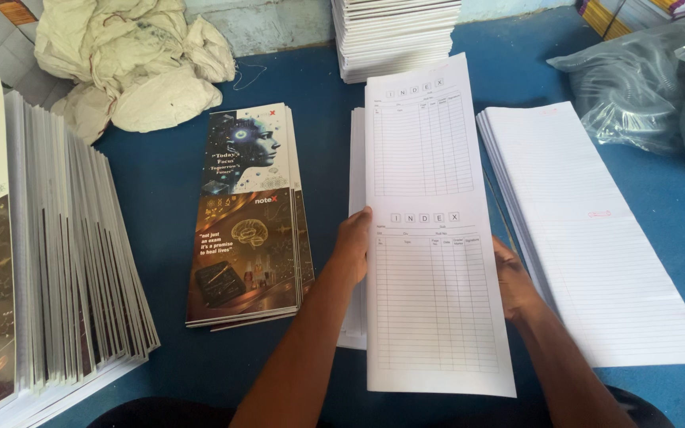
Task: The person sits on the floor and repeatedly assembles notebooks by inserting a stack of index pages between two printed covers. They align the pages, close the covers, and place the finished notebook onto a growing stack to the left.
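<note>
Holding a long white index sheet (436,238) up over the blue table (168,190), the person is working with both hands at once. The left hand (353,247) is gripping the sheet's left edge about halfway down, thumb hidden behind the paper, so its grip is pinching the sheet. The right hand (514,279) is taking the right edge a little lower, most of it tucked behind the paper; its grip is also pinching the sheet, though the fingertips are not showing.

The sheet is printed with two ruled tables, one above the other, and it is hanging just above a stack of white pages (355,238) lying on the table, whose left edge is peeking out beside the left hand.

Just to the right, a pile of lined paper (588,238) is lying flat, close to the sheet but apart from it. To the left, a small pile of dark printed covers (249,214) is sitting well clear of the left hand. At the far left, a big fanned stack of assembled booklets (65,254) is leaning over the table edge. At the back, another tall stack of white paper (394,36) is standing, with a crumpled cream cloth sack (132,59) at the back left and clear plastic bags (652,87) at the back right.
</note>
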